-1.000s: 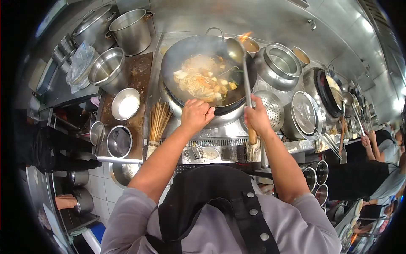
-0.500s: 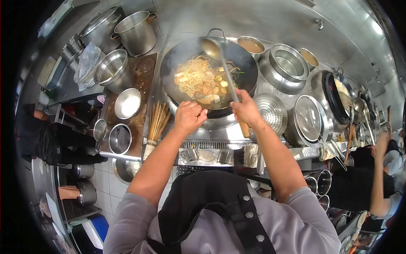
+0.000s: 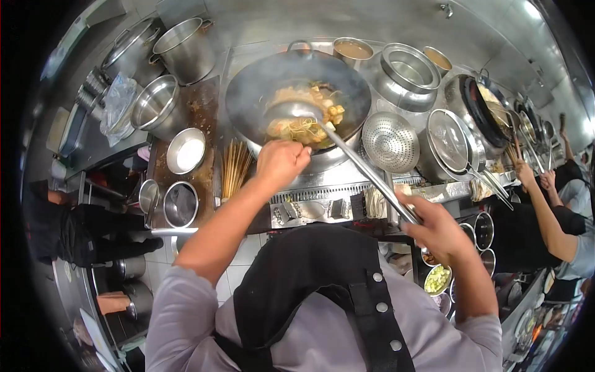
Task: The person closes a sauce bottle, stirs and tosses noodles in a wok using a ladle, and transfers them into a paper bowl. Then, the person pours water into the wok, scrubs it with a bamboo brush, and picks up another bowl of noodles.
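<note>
Steam rises from a dark wok on the burner, which holds noodles with pale and yellow pieces. At the wok's near edge my left hand is closed; its grip on the rim is hidden beneath the fingers. My right hand, lower and to the right, is wrapped round the handle end of a long metal ladle. The ladle slants up and left, its bowl over the noodles inside the wok. Just right of the wok lies a perforated round strainer.
A bamboo brush and metal bowls stand left of the wok. Pots and a mesh strainer are at the right. Another person's arm reaches toward the second wok. A person in black stands far left.
My right hand has pulled back toward my body and right, and the ladle's bowl has come down from the wok's far side onto the noodles. My left hand stays at the near rim.
</note>
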Motion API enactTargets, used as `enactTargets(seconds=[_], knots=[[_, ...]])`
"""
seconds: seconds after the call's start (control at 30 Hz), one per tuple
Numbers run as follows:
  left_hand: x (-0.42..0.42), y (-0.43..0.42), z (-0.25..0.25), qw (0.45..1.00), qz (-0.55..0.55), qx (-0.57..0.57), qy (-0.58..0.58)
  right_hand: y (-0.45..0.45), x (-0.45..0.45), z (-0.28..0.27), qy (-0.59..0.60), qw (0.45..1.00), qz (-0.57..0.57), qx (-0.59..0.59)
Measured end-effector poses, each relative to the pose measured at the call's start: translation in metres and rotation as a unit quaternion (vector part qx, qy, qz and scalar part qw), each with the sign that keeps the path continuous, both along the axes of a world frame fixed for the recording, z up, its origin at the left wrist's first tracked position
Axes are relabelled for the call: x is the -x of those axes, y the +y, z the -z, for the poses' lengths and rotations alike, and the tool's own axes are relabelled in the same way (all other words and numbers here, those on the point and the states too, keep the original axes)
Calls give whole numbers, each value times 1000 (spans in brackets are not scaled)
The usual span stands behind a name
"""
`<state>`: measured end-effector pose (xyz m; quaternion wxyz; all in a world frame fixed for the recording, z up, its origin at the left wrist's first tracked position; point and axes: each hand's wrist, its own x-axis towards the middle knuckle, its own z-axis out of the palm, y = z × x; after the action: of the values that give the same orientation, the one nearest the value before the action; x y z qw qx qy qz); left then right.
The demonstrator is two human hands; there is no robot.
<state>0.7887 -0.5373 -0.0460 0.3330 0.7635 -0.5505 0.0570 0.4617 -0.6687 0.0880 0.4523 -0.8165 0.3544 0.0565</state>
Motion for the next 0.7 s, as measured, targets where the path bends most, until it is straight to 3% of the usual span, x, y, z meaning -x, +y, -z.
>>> enactTargets(seconds=[0.07, 0.1, 0.2, 0.23, 0.33, 0.37, 0.43, 0.5, 0.53, 0.57, 0.6, 0.7], knots=[[6, 5, -5, 1000, 6, 7, 9, 10, 20, -13, 8, 981, 79, -179], [1, 0, 4, 1000, 8, 25, -1, 24, 5, -20, 18, 979, 96, -177], [-3, -6, 42, 994, 9, 97, -44, 23, -31, 47, 3, 999, 30, -46], [10, 8, 48, 995, 9, 72, -74, 26, -46, 68, -53, 994, 68, -70], [49, 70, 78, 991, 63, 28, -116, 26, -59, 123, -123, 984, -14, 132], [43, 69, 70, 990, 63, 31, -121, 30, -50, 118, -128, 982, -14, 135], [41, 79, 44, 988, 51, 80, -124, 38, -13, 86, -147, 986, -9, 74], [15, 53, 10, 990, 25, 97, -100, 47, 12, 5, -31, 997, 52, -50], [4, 41, -2, 992, 18, 103, -68, 51, 16, -30, -39, 990, 83, -104], [-4, 31, -8, 992, 24, 113, -55, 39, 30, -46, -8, 998, 35, -59], [-8, 25, -11, 991, 33, 123, -42, 37, 31, -64, -2, 993, 72, -93], [-16, 13, 16, 991, 18, 120, -59, 33, 2, -117, 134, 990, -3, 38]])
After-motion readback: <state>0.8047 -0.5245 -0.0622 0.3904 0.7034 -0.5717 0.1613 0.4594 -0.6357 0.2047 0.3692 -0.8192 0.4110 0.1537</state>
